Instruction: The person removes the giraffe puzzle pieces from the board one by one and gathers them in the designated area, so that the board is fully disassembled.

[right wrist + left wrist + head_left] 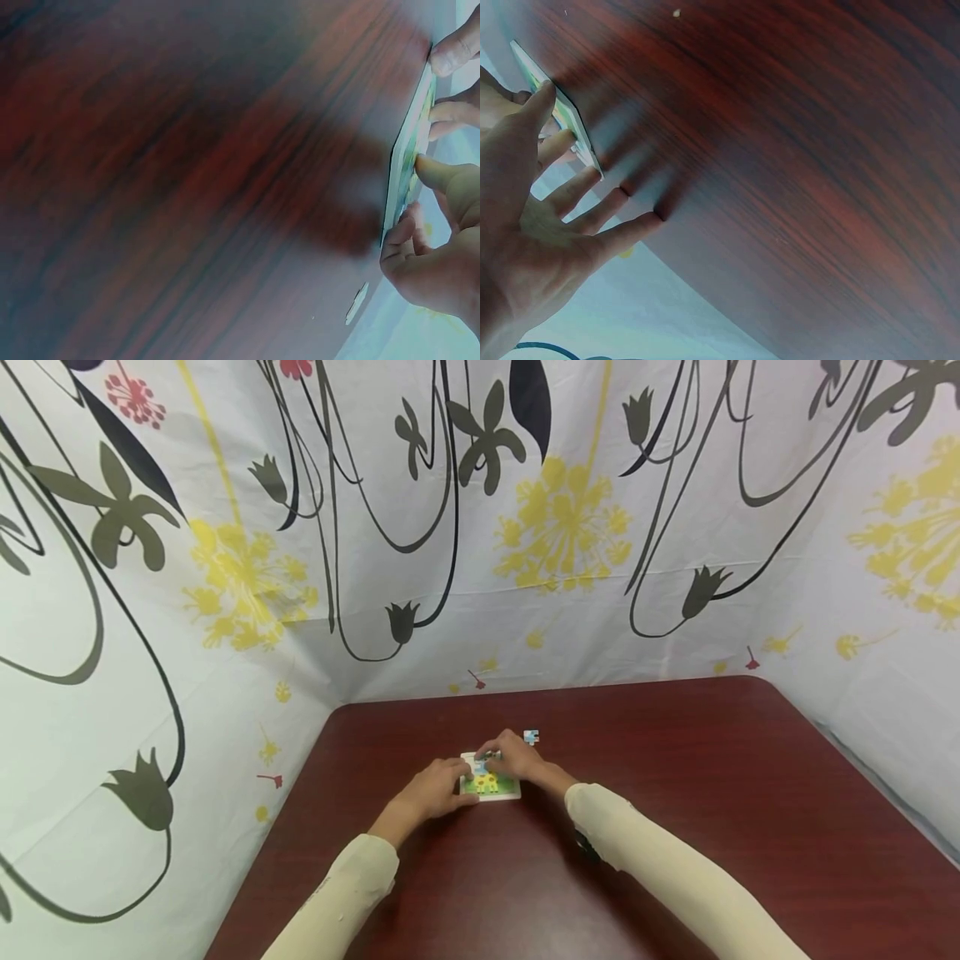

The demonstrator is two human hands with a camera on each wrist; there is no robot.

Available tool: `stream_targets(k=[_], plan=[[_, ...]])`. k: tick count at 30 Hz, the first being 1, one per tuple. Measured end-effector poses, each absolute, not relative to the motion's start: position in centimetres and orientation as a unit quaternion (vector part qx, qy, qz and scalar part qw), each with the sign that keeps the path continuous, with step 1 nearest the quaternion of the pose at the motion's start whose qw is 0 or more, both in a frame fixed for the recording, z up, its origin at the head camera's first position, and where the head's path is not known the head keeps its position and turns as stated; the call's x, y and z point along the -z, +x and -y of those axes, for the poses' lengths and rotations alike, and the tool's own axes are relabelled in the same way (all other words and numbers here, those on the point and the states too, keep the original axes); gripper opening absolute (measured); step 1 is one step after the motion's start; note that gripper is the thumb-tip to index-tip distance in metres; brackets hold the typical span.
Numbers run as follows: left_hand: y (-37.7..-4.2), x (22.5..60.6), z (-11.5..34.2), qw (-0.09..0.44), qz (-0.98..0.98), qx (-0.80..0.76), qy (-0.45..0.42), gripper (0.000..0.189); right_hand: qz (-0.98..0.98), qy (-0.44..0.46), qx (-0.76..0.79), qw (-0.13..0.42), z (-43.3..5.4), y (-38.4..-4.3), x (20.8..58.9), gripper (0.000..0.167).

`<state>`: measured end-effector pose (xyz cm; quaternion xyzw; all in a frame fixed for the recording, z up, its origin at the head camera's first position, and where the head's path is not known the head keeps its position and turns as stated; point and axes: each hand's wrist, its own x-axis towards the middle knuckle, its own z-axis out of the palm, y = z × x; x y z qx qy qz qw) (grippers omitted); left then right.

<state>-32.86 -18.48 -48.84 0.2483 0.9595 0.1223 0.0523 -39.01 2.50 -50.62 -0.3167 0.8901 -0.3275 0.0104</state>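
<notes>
A small jigsaw puzzle board (pixel 513 795) with a pale rim lies on the table, its picture green with yellow figures and some blue. My left hand (pixel 435 789) steadies its left side, thumb at the near edge; in the left wrist view its fingers (pixel 596 217) are spread and fairly straight. Reaching over the far right part is my right hand (pixel 521 756). Its thumb (pixel 427 166) touches the picture while its fingers curl at the board's end; whether they pinch a piece I cannot tell. One loose blue-and-white puzzle piece (pixel 531 737) lies just beyond the right hand.
The dark red-brown wooden table (pixel 675 793) stretches well to the right and towards me. White cloth with a printed flower pattern (pixel 465 552) hangs behind it and along both sides. A tiny pale speck (pixel 676 13) shows on the tabletop in the left wrist view.
</notes>
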Motion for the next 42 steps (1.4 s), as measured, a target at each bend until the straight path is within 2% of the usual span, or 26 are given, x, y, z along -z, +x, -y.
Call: stream_targets(k=[5,10,20,27,33,42], plan=[[-33.0,49.0,18.3,0.053,-0.961,-0.122,0.244,0.040,-0.909,-0.283,0.305,0.006,-2.5,-38.6,50.5,0.020],[-32.8,48.7,18.3,0.055,-0.960,-0.127,0.245,0.039,-0.905,-0.293,0.308,0.001,-2.4,-38.7,50.6,0.023],[-32.7,48.8,18.3,0.046,-0.958,-0.127,0.253,0.036,-0.890,-0.294,0.348,-0.012,-2.6,-39.0,51.0,0.038],[-32.7,48.9,18.3,0.042,-0.958,-0.126,0.253,0.034,-0.875,-0.305,0.374,-0.028,-3.7,-39.4,50.6,0.033],[-32.8,49.0,18.3,0.043,-0.960,-0.127,0.247,0.034,-0.886,-0.283,0.366,-0.019,-5.3,-39.5,50.0,0.031],[-32.6,48.7,18.3,0.048,-0.960,-0.124,0.245,0.037,-0.896,-0.260,0.358,-0.039,-8.8,-40.6,49.2,0.031]])
